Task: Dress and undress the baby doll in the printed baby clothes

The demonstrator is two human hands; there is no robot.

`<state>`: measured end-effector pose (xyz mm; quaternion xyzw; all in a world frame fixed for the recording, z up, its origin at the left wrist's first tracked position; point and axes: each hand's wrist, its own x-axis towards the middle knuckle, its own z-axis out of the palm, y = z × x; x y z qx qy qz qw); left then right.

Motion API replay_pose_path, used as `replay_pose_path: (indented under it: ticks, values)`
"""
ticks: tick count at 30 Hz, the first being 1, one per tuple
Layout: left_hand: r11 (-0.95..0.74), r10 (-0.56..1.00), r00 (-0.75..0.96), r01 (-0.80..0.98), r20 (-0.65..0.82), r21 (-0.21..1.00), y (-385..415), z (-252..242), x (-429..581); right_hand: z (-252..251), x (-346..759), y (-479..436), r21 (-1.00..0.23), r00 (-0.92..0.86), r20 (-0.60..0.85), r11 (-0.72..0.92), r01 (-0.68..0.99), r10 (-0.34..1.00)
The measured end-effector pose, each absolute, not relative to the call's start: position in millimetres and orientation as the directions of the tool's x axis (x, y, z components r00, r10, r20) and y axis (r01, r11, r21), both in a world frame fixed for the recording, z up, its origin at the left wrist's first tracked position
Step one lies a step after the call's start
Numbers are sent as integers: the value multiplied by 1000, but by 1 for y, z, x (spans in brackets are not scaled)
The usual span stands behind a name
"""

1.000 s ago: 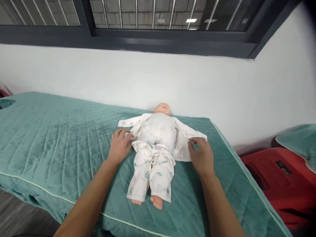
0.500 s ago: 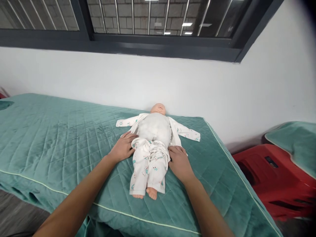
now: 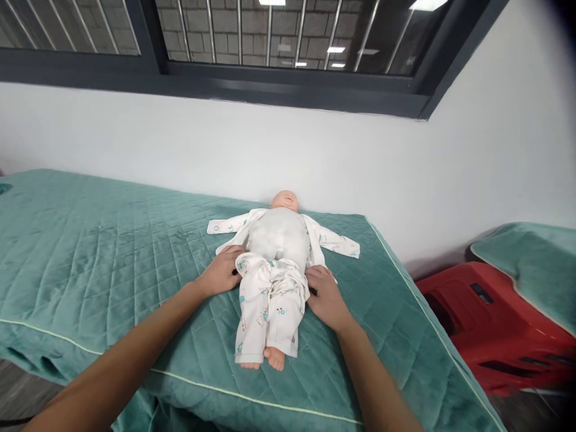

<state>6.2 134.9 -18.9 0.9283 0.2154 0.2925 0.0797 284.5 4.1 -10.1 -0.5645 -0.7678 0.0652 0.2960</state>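
On bed [image 3: 90,252] a baby doll [image 3: 279,237] lies face-up. L hand [image 3: 221,273] & R hand [image 3: 326,298] flank doll's hips, fingers clenched on printed trousers [image 3: 270,303] at waistband. Prob. waistband step; calls for even pull both sides.

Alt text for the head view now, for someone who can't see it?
The left hand and right hand touch the waist of the white trousers on a baby doll, one at each side. The doll lies face-up, jacket open, on a green quilted bed cover.

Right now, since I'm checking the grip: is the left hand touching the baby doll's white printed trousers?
Touching. Head view: the left hand rests on the waist of the white printed trousers, no gap.
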Motion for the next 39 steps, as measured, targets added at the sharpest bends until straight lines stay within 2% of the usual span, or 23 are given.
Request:
replay_pose_path:
  ticks: [3,5,12,17,20,22,25,27,29,31,33,39]
  values:
    - [-863,484,732,308,479,400,130,-15,8,-10,286,4,-467,-182,398,369,804,899]
    - [-849,491,744,293,453,439,128,-16,8,-10,287,3,-477,-190,401,381,792,896]
    - [-819,500,785,291,366,495,133,-23,5,-8,286,-3,-402,-206,396,371,837,895]
    - [-807,500,789,274,358,523,132,-23,3,-4,282,-19,-303,-200,406,338,891,891]
    - [-804,501,789,271,357,530,132,-25,4,-4,279,-26,-291,-175,420,315,903,890]
    - [-799,512,769,262,383,541,132,-26,3,-6,278,-29,-338,-133,433,298,893,891]
    - [-766,577,673,249,463,593,132,-24,1,-7,278,-29,-529,10,470,273,803,883]
    - [-695,666,568,235,484,680,130,-21,-1,-5,277,-26,-657,73,452,277,701,889]
    - [-572,768,473,201,432,795,127,-16,-2,2,276,-22,-723,57,418,294,625,907]
    - [-443,829,447,158,337,882,122,-11,-2,11,274,-17,-741,11,406,322,589,914]
    - [-367,827,496,119,265,922,118,-6,-1,20,271,-11,-740,-29,410,352,573,912]
    - [-306,675,719,71,164,949,114,3,-4,42,258,3,-667,-231,346,412,621,909]
